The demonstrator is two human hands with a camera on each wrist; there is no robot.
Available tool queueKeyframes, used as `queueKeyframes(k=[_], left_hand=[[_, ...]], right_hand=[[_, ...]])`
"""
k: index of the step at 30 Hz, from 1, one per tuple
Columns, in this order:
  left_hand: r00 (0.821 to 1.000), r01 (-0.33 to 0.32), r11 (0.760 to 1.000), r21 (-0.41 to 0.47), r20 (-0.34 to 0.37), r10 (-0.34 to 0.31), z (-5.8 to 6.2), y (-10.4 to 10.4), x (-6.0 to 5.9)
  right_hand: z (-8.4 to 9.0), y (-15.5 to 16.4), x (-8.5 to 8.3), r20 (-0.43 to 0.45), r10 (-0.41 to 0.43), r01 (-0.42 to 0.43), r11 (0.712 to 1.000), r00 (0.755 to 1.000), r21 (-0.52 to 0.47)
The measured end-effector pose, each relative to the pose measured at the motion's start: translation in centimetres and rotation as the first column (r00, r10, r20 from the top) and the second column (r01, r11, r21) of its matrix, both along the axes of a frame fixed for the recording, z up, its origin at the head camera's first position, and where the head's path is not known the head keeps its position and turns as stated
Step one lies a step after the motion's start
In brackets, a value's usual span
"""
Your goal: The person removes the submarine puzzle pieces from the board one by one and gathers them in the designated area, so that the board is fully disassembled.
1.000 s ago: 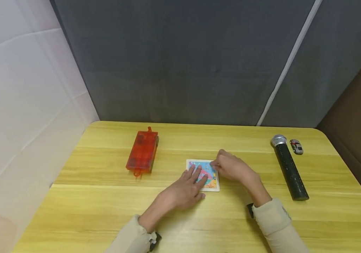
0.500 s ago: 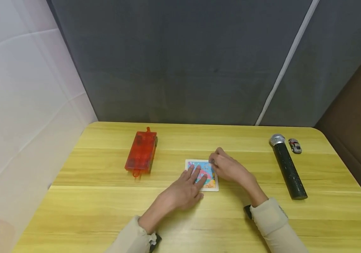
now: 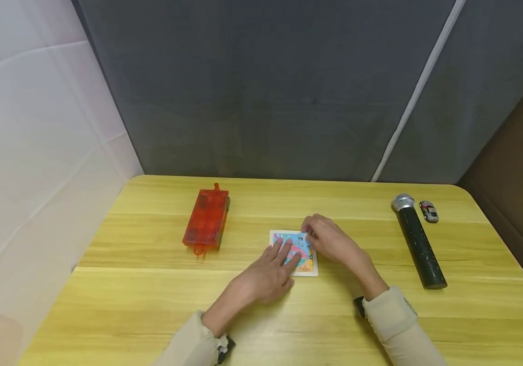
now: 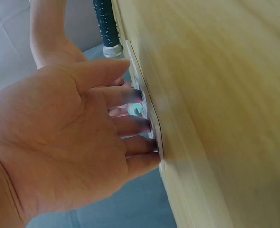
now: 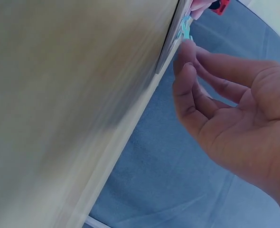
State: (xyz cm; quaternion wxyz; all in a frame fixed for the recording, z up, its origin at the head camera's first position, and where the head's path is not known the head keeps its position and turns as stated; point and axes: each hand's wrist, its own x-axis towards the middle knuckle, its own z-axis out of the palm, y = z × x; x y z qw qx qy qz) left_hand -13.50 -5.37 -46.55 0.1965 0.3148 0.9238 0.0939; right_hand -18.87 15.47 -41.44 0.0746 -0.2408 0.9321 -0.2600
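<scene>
A small square jigsaw puzzle (image 3: 306, 273) with a white border and a blue, pink and orange picture lies flat on the table. My left hand (image 3: 268, 277) rests on its left part with spread, straight fingers, hiding much of the picture. In the left wrist view, those fingertips (image 4: 144, 126) press on the puzzle's face. At the upper right corner, my right hand (image 3: 332, 241) has curled fingers and pinches a puzzle piece (image 5: 186, 31), which shows teal at the fingertips in the right wrist view. A dark outline shows in the picture beside these fingers.
A red translucent box (image 3: 206, 218) with a loop at each end lies to the left on the wooden table (image 3: 128, 305). On the right are a black microphone (image 3: 419, 244) with a silver head and a small toy car (image 3: 428, 211). A grey partition (image 3: 261, 91) stands behind.
My right hand has shifted slightly left and away along the puzzle's upper right corner, and a piece's dark outline now shows beside its fingers. The left hand stays on the puzzle.
</scene>
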Motion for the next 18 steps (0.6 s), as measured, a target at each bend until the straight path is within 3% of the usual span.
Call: queueKeyframes(k=[11, 15, 18], left_hand=[[1.0, -0.001, 1.0, 0.008, 0.007, 0.001, -0.2, 0.0, -0.1], [1.0, 0.002, 1.0, 0.006, 0.007, -0.002, -0.2, -0.1, -0.2], [1.0, 0.005, 1.0, 0.0, -0.007, -0.005, 0.1, -0.1, 0.0]], right_hand=[[0.3, 0.1, -0.1, 0.017, 0.01, -0.01, 1.0, 1.0, -0.013], [0.8, 1.8, -0.6, 0.046, -0.007, 0.008, 0.999, 0.999, -0.039], [1.3, 4.5, -1.3, 0.077, -0.063, 0.064, 0.998, 0.995, -0.003]])
